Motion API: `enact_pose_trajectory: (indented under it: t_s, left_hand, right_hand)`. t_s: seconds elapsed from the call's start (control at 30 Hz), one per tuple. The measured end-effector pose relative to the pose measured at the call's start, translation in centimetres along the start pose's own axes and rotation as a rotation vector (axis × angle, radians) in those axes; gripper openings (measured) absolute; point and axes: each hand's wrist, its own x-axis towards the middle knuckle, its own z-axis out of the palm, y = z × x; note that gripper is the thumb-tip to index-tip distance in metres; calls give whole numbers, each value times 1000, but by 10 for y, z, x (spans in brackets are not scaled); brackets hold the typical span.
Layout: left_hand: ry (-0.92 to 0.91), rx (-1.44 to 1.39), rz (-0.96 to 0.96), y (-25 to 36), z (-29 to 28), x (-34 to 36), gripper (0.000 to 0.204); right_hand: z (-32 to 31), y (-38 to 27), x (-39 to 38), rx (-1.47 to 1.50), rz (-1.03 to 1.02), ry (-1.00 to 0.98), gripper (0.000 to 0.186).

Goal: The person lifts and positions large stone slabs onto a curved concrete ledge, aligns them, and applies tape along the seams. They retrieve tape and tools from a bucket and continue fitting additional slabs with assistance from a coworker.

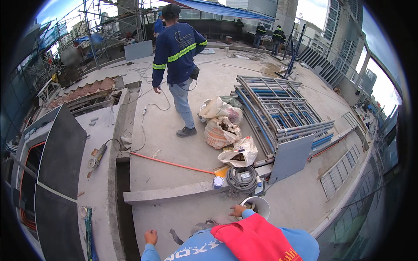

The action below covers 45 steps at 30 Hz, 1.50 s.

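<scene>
My left hand [151, 237] is low over the concrete floor, its fingers curled in with nothing seen in them. A dark strip [176, 237] lies on the floor to its right. My right hand [237, 211] reaches out beside a white bucket [264, 207], fingers apart and holding nothing that I can see. Some contents show inside the bucket, too small to name. Just beyond it are a coiled grey cable [242, 185] and a small white can [218, 182], by a low concrete curb [174, 194]. A red cloth [257, 237] hangs over my light blue shirt.
A narrow trench [126, 217] runs along my left. Past it lies an angle grinder [97, 157]. An orange pole [172, 162], filled sacks [221, 132] and stacked scaffold frames [283, 113] are ahead. A person in a dark blue reflective shirt [178, 52] stands beyond.
</scene>
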Motion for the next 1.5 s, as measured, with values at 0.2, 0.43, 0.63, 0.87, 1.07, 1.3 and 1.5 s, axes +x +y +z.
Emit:
enact_pose_trajectory:
  t_s: [0.2,0.43,0.63,0.87,1.07,1.3,1.5]
  left_hand:
    - [53,117,18,-11,-5,24,35]
    - [-19,262,-206,-39,6,-29,33]
    - [182,128,-282,-9,7,-26,29]
    - [351,-102,-184,84,4,11,33]
    - [360,-142,-402,50,1,10,35]
    - [51,-48,-681,-46,-29,19,41]
    - [279,-205,-523,-78,-169,143,32]
  right_hand:
    - [97,-34,71,-17,26,-117,67]
    - [31,-97,148,-292,-249,-334,64]
    - [-80,-182,240,-258,-403,149,49]
    - [-130,-284,343,-35,-302,145,44]
    - [-83,-339,383,-5,-254,-84,45]
    - [-23,-437,359,-120,-202,-164,47]
    - [-7,-536,357,-23,-28,-79,50]
